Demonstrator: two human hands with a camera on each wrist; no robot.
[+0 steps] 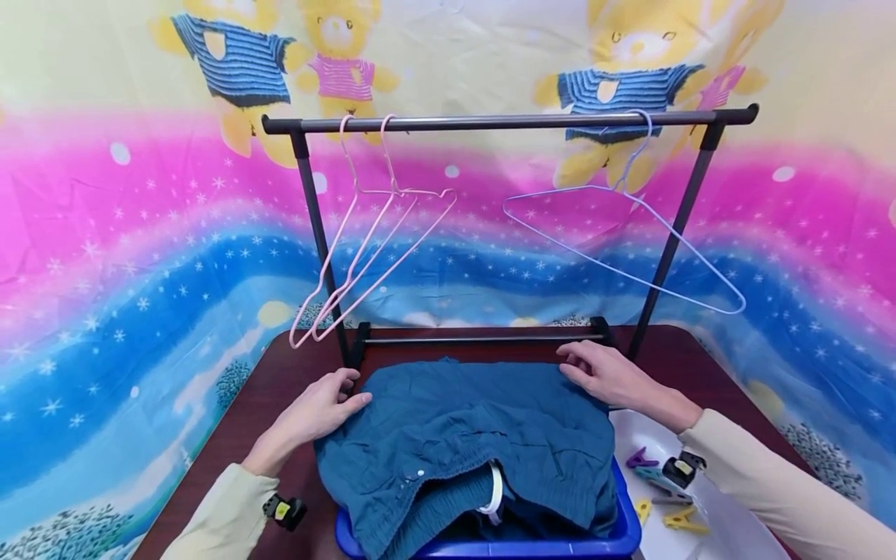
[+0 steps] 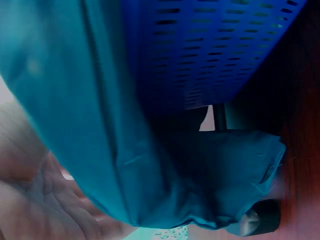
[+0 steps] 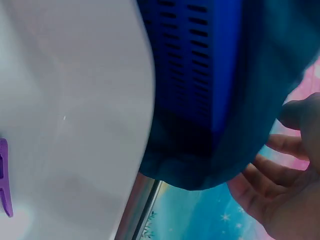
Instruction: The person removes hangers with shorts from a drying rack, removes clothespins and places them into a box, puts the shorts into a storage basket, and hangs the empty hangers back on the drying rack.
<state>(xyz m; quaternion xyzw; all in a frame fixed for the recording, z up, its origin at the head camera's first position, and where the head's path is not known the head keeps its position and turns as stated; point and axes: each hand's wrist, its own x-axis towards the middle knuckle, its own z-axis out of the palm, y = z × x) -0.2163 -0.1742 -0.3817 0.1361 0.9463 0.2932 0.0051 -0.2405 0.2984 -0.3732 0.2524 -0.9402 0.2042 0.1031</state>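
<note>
A dark teal garment [image 1: 483,397] with a gathered waistband is spread over a blue basket [image 1: 539,547], its waist opening toward me. A white band [image 1: 495,490] shows inside that opening. At the garment's far left edge is my left hand [image 1: 315,412], fingers loosely bent and thumb against the cloth. My right hand [image 1: 616,379] lies over the far right corner, fingers relaxed. In the left wrist view a fold of the garment [image 2: 100,120] hides part of the left fingers. The right wrist view has the fingertips along the edge of the cloth [image 3: 270,85].
Behind the basket stands a black rack [image 1: 490,122] with two pink hangers [image 1: 350,272] at left and a light blue hanger [image 1: 623,272] at right. A white tub [image 1: 728,513] with several clothespins [image 1: 686,521] sits at right on the dark red table [image 1: 245,435].
</note>
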